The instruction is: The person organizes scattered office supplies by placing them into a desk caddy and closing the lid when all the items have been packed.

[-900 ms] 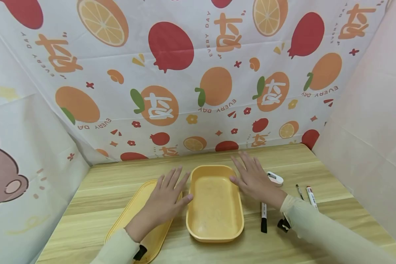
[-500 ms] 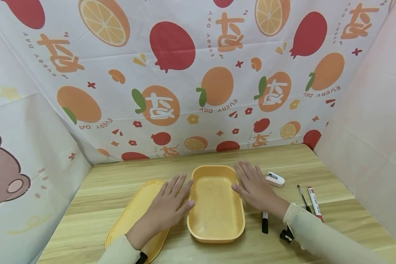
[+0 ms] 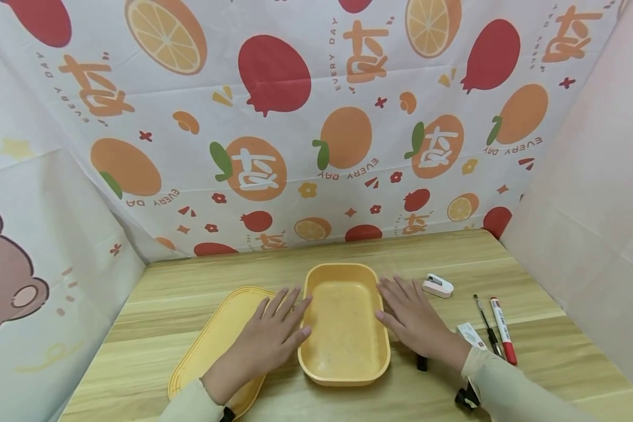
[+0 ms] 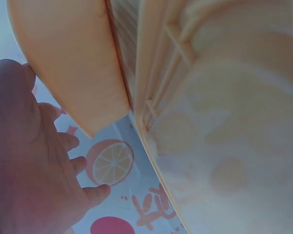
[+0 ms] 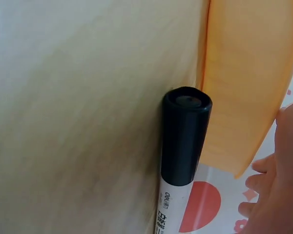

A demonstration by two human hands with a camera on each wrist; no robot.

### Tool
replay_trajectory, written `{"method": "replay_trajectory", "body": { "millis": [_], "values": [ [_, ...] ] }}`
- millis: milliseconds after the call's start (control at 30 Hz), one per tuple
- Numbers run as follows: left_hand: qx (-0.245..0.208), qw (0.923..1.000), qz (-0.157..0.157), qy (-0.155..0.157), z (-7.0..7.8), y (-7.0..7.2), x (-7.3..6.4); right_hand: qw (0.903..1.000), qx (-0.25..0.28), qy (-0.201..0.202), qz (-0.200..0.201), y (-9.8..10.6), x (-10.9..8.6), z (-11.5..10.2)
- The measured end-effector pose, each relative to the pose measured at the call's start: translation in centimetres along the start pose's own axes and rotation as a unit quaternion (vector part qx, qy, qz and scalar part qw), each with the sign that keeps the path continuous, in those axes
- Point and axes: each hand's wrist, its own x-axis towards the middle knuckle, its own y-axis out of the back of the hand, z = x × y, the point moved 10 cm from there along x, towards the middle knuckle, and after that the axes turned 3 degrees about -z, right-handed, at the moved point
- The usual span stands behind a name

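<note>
A yellow rectangular plastic box (image 3: 344, 334) without a cover stands between the two hands, its inside bare. My left hand (image 3: 266, 337) lies palm down at its left side, fingers straight and spread, thumb at the rim. Beneath that hand, a flat yellow lid (image 3: 211, 346) is partly covered. On the box's right side my right hand (image 3: 417, 322) is spread in the same way, thumb and fingertips right at the rim. A black-capped marker (image 5: 185, 141) lies under the right hand; in the head view only its cap end shows.
Right of the hands lie a white gadget with a dark slot (image 3: 438, 285), a small white printed block (image 3: 472, 336), a black pen (image 3: 488, 328) and a red-capped marker (image 3: 503, 331). Fruit-printed cloth (image 3: 306, 152) hangs behind the wooden table (image 3: 153, 305).
My right hand has slid back toward me along the box's right side, covering more of the black-capped marker and uncovering the white printed block. My left hand has shifted slightly toward me. The box stays put.
</note>
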Motion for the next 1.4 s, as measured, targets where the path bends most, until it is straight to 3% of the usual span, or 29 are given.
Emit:
{"method": "replay_trajectory", "body": {
  "millis": [400,700,1000,1400],
  "values": [
    [0.004,0.9997,-0.022,0.0,0.8,-0.4,-0.8,0.9981,0.051,0.001,-0.034,-0.2,-0.5,-0.2],
    [-0.007,0.9999,-0.01,-0.005,1.1,0.1,-2.0,0.9973,0.054,0.022,-0.044,-0.4,-0.5,-0.8],
    [-0.017,0.9997,0.008,0.014,0.9,0.6,-3.6,0.9965,0.046,0.042,-0.056,-1.0,-0.5,-1.5],
    [-0.026,0.9994,0.021,0.007,1.6,1.0,-4.8,0.9963,0.042,0.038,-0.065,-1.0,-1.4,-2.2]
  ]
}}
